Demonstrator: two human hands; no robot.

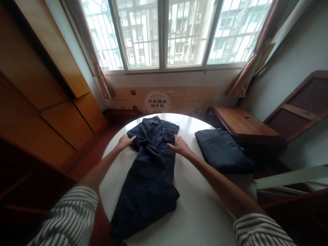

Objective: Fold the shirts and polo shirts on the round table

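Observation:
A dark navy shirt with a collar and a chest pocket lies lengthwise on a round white table. Its collar points toward the window, creases run across its middle, and the lower end spreads out near the table's left front edge. At the shirt's left side, my left hand is closed on the cloth, thumb on top. Across from it, my right hand holds the right side below the pocket, its thumb over the fabric and its fingertips partly hidden.
On the table's right side sits a folded dark garment. Beyond it stand a wooden bench and a leaning wooden panel. Wooden cabinets line the left. A printed banner hangs under the barred window.

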